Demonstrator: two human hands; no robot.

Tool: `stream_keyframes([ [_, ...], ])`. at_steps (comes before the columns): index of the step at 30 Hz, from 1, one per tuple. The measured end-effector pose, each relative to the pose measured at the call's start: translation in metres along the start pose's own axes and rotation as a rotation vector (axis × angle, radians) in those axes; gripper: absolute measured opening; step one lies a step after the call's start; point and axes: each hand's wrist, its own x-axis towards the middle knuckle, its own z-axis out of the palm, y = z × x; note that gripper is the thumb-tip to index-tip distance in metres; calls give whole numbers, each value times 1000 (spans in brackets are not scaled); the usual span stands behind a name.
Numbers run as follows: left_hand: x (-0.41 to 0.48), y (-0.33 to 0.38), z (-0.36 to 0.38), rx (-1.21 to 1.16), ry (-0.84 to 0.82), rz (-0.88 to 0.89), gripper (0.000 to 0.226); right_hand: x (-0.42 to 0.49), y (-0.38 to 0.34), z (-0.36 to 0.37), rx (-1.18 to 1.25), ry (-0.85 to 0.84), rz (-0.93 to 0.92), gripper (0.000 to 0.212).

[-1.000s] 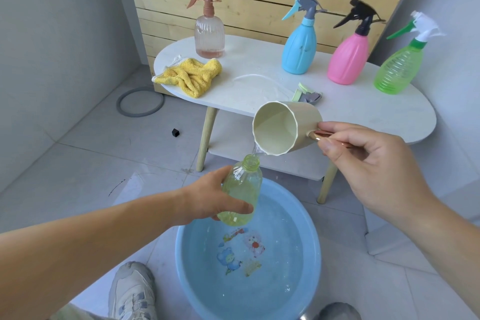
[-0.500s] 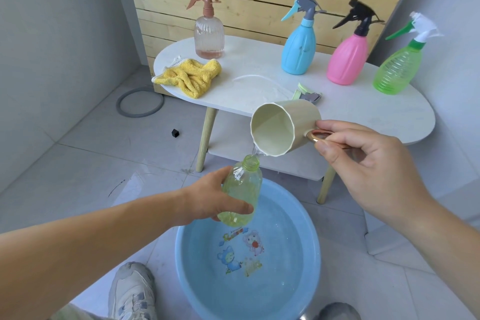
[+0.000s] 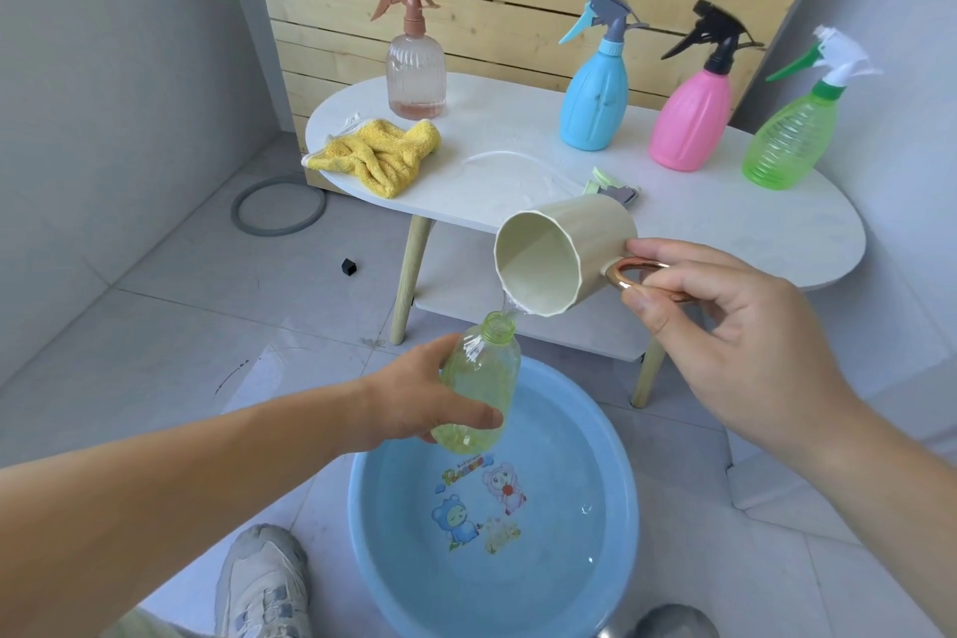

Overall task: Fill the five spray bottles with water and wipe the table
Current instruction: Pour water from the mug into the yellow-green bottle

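My left hand (image 3: 419,404) grips an uncapped pale green bottle (image 3: 484,378) tilted over the blue basin (image 3: 373,534), which holds water. My right hand (image 3: 725,326) pinches the copper handle of a cream cup (image 3: 559,254), tipped so a thin stream runs from its lip into the bottle's neck. On the white table (image 3: 725,233) stand a clear pink bottle (image 3: 416,73), a blue bottle (image 3: 595,99), a pink bottle (image 3: 691,119) and a green bottle (image 3: 789,135), all with sprayers on. A yellow cloth (image 3: 380,153) lies at the table's left end.
A loose green sprayer head (image 3: 611,184) with its tube lies on the table behind the cup. A grey ring (image 3: 279,206) and a small black cube (image 3: 349,267) lie on the floor tiles at left. My shoe (image 3: 261,580) is beside the basin.
The cup has tipped a little further and its handle now shows more. The bottle and my left hand have stayed over the basin.
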Motion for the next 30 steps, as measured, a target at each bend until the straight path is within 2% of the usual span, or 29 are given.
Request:
stream_keyframes([
  [17,0,0,0,14,5,-5,80,-2,2,1,-74,2,-78,12],
  [24,1,-1,1,8,4,-10,86,-3,3,2,-114,-4,-146,22],
  [30,0,0,1,11,2,-12,81,-2,5,3,-169,-4,-190,25],
])
